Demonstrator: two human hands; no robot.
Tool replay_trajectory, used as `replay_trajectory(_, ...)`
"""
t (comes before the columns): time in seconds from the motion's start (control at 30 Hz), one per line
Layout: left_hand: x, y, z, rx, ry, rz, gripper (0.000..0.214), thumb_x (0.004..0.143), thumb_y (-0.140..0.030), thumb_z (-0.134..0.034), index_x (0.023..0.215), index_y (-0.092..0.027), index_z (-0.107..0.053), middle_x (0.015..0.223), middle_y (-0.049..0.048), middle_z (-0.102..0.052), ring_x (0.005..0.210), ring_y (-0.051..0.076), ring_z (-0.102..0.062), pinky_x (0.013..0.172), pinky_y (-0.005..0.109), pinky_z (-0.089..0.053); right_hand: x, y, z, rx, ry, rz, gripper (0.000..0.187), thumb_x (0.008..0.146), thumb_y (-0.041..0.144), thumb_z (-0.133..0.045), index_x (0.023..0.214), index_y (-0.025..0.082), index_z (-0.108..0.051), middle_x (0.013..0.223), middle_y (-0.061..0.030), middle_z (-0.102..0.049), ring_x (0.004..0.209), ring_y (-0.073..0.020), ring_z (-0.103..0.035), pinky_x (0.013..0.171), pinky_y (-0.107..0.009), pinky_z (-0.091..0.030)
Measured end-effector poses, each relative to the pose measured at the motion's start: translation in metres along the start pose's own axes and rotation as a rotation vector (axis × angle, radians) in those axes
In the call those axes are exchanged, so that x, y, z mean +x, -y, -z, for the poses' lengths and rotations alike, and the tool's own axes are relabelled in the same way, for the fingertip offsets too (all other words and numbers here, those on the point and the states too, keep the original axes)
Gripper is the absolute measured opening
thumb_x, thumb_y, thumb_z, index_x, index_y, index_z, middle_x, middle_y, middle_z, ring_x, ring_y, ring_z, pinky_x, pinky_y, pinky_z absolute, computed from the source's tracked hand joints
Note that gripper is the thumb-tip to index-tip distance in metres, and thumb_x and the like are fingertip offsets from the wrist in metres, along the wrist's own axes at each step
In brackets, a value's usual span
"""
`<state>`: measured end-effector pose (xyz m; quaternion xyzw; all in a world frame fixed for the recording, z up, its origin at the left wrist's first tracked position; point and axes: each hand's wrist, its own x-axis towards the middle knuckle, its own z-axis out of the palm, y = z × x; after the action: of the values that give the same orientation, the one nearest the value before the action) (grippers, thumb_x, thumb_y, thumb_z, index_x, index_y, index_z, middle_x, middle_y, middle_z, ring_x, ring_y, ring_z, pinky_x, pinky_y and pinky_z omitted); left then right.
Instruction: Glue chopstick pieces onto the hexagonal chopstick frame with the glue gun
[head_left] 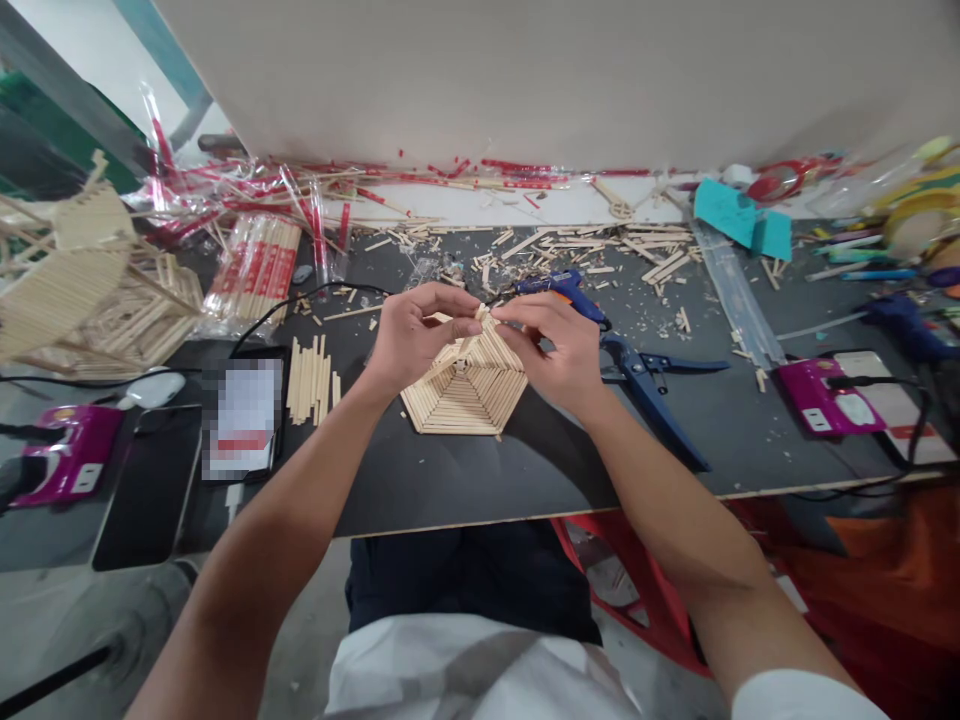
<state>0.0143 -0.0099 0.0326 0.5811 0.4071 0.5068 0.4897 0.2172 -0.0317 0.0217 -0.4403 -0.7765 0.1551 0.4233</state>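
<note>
Left hand (416,335) is curled nearly closed, thumb and forefinger pinching the far rim of the hexagon of sticks (465,395). The hexagon lies on the dark counter (465,480) just in front of the person. Right hand (559,350) meets it from the other side, fingertips closed on what looks like a short stick (482,318) laid across that same rim. The fingers hide the joint, so I cannot tell whether the stick is seated or merely held against the rim. The step in hand, as I judge it, is fitting one more piece onto the layered rings of the hexagon. The next move calls for keeping the stick parallel to the row beneath it, with both pinches steady, and for freeing one hand without nudging the piece. A blue glue gun (568,288) lies just beyond the right hand, blue cutters (652,385) lie beside that wrist, and a row of cut sticks (309,378) sits on the counter left of the left hand.
</note>
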Motion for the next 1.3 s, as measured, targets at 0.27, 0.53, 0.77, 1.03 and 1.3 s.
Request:
replay_trajectory(0.27,-0.004,-0.006,-0.005,0.048,0.022,-0.050,0.015,0.068,-0.025,-0.092,0.079,-0.021,-0.082,0.075,0.0027,-0.076,0.065,0.013,-0.063,0.063,0.026,-0.052,-0.003,-0.001,-0.002,0.068,-0.103,0.082,0.017,0.100,0.036,-0.060,0.109,0.031,-0.075,0.112,-0.0048,-0.077,0.104,-0.0222,-0.071,0.087,-0.040,-0.059)
replay_trajectory(0.53,-0.005,-0.005,-0.007,0.060,0.052,-0.055,0.016,0.068,-0.029,-0.093,0.078,-0.022,-0.083,0.078,0.0037,-0.079,0.075,0.017,-0.071,0.071,0.029,-0.058,-0.005,0.000,-0.001,0.075,-0.067,0.003,0.020,0.102,0.040,-0.057,0.103,0.030,-0.075,0.112,-0.0044,-0.078,0.111,-0.0223,-0.072,0.094,-0.040,-0.059)
replay_trajectory(0.77,-0.002,0.004,-0.007,0.026,0.092,-0.142,0.022,0.069,-0.034,-0.092,0.082,-0.019,-0.082,0.079,0.0044,-0.079,0.069,0.014,-0.071,0.066,0.025,-0.058,0.000,-0.003,-0.006,0.117,-0.187,0.127,0.012,0.097,0.037,-0.065,0.099,0.028,-0.073,0.099,-0.0011,-0.079,0.081,-0.0162,-0.072,0.069,-0.031,-0.059)
replay_trajectory(1.03,0.001,0.008,-0.003,-0.117,0.065,0.046,0.034,0.072,-0.038,-0.090,0.094,-0.017,-0.074,0.081,0.0035,-0.076,0.068,0.012,-0.070,0.060,0.022,-0.058,0.004,-0.007,-0.003,0.095,-0.215,0.196,0.019,0.097,0.025,-0.064,0.116,0.028,-0.068,0.108,-0.0039,-0.071,0.064,-0.0108,-0.058,0.057,-0.027,-0.053)
replay_trajectory(1.3,0.006,0.018,-0.001,-0.456,-0.017,0.309,0.031,0.075,-0.025,-0.090,0.095,-0.017,-0.068,0.080,-0.0010,-0.073,0.064,0.006,-0.067,0.064,0.017,-0.058,0.000,-0.010,-0.004,-0.079,0.024,0.365,0.035,0.099,0.020,-0.062,0.126,0.042,-0.064,0.125,-0.0011,-0.061,0.076,-0.0106,-0.059,0.066,-0.028,-0.053)
